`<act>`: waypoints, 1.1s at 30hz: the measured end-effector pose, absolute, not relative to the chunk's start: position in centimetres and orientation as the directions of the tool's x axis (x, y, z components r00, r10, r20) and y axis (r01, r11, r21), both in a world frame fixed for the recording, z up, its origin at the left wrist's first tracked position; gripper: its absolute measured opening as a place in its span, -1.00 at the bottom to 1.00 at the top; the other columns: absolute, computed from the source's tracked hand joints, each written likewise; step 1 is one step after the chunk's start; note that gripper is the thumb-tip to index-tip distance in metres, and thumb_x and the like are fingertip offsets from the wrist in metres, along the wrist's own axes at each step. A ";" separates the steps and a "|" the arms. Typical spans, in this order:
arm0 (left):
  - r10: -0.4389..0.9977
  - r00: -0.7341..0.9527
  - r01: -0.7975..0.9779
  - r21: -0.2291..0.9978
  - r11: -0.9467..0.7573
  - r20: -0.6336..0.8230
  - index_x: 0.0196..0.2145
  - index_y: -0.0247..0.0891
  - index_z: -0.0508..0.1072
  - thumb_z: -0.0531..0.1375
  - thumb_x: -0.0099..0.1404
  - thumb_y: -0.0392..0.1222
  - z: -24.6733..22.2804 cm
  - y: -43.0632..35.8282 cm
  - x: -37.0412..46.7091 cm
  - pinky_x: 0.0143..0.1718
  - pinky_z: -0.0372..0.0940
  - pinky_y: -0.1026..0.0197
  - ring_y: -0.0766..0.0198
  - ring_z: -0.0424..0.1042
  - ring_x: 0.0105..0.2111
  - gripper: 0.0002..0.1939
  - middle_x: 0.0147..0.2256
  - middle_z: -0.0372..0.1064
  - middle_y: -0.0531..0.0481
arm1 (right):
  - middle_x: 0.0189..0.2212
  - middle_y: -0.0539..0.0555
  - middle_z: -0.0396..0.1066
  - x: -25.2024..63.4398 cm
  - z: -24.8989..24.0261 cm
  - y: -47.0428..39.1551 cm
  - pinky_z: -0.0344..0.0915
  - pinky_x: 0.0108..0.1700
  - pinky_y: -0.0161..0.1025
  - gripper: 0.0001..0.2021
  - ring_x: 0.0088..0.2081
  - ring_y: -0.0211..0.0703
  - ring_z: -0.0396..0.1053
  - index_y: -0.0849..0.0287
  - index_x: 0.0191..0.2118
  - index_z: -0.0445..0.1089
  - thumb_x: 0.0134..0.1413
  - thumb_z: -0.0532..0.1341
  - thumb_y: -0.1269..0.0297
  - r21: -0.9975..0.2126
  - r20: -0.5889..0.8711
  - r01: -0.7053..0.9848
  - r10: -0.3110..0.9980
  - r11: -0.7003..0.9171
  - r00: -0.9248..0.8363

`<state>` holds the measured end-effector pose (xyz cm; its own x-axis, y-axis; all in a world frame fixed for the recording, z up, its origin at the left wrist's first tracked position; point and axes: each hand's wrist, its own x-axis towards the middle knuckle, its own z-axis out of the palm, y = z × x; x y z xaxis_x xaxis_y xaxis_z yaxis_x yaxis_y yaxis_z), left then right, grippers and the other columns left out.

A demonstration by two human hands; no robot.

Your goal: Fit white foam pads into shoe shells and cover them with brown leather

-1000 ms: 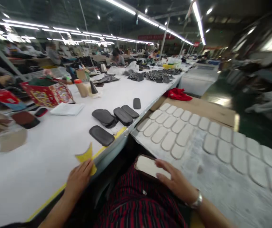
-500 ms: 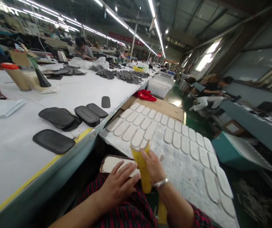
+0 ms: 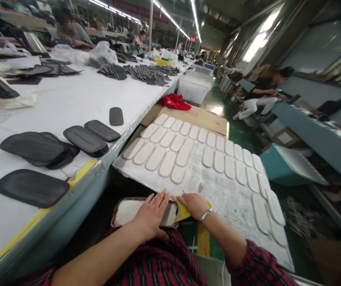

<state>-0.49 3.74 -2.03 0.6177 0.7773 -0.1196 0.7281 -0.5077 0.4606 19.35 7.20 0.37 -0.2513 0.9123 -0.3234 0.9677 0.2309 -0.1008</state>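
Observation:
A white oval pad [image 3: 125,212] with a raised dark brown rim rests at my lap, close to the table edge. Across its right half lies my left hand [image 3: 151,218], flat with fingers stretched out and pressing on top. My right hand [image 3: 194,204] is closed on a thin yellow sheet [image 3: 184,213], whose near end meets the right end of the rim. Part of the sheet is hidden under that hand. Beyond both hands, rows of white oval pads [image 3: 155,159] with grey edges lie on a whitish board [image 3: 224,214].
To the left, a white table [image 3: 69,99] carries stacks of black oval pieces [image 3: 33,149] and a single black piece [image 3: 31,187] near its edge. A red cloth [image 3: 175,101] lies on cardboard [image 3: 203,119] behind the board. A person sits farther right.
The yellow sheet has dropped from standing upright to lying low against the pad's right end. My left hand has flattened farther over the pad. The view has tilted down.

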 end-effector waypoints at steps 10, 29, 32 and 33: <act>0.764 0.644 0.685 0.477 -0.551 -0.042 0.18 -0.41 0.03 0.29 -0.20 0.23 -2.5 3.9 0.0 0.18 -0.18 -0.07 -0.06 -0.06 0.18 0.10 0.19 -0.05 -0.33 | -0.47 0.04 0.41 19.4 -0.9 6.2 0.09 -0.39 -0.31 -0.49 -0.39 -0.23 0.37 0.16 -0.42 0.31 0.27 -0.27 0.04 -0.095 -0.234 0.925 0.895 0.367 -0.379; 0.758 0.646 0.705 0.457 -0.543 -0.095 0.25 -0.23 -0.22 0.20 -0.41 0.44 -1.4 3.5 0.9 0.11 -0.28 -0.22 -0.22 -0.13 0.18 0.36 0.19 -0.11 -0.39 | -0.49 0.03 0.38 19.5 -1.4 1.2 0.07 -0.43 -0.29 -0.56 -0.42 -0.21 0.36 0.15 -0.38 0.29 0.28 -0.24 0.11 -0.034 -0.130 0.975 0.967 0.219 -0.221; 0.778 0.624 0.725 0.421 -0.545 -0.068 0.25 -0.24 -0.18 0.18 -0.36 0.45 -1.2 3.2 1.3 0.10 -0.29 -0.24 -0.22 -0.07 0.14 0.31 0.15 -0.04 -0.39 | -0.49 0.04 0.38 19.1 -1.3 1.1 0.09 -0.44 -0.29 -0.55 -0.42 -0.18 0.37 0.14 -0.38 0.29 0.27 -0.26 0.10 -0.059 -0.140 0.984 0.975 0.168 -0.175; 0.786 0.616 0.731 0.413 -0.543 -0.057 0.25 -0.27 -0.17 0.18 -0.33 0.44 -1.3 3.1 1.4 0.11 -0.28 -0.23 -0.21 -0.04 0.12 0.29 0.13 0.00 -0.38 | -0.49 0.05 0.39 19.0 -1.2 1.1 0.10 -0.44 -0.29 -0.54 -0.42 -0.18 0.37 0.13 -0.37 0.29 0.27 -0.26 0.09 -0.070 -0.148 0.985 0.975 0.155 -0.164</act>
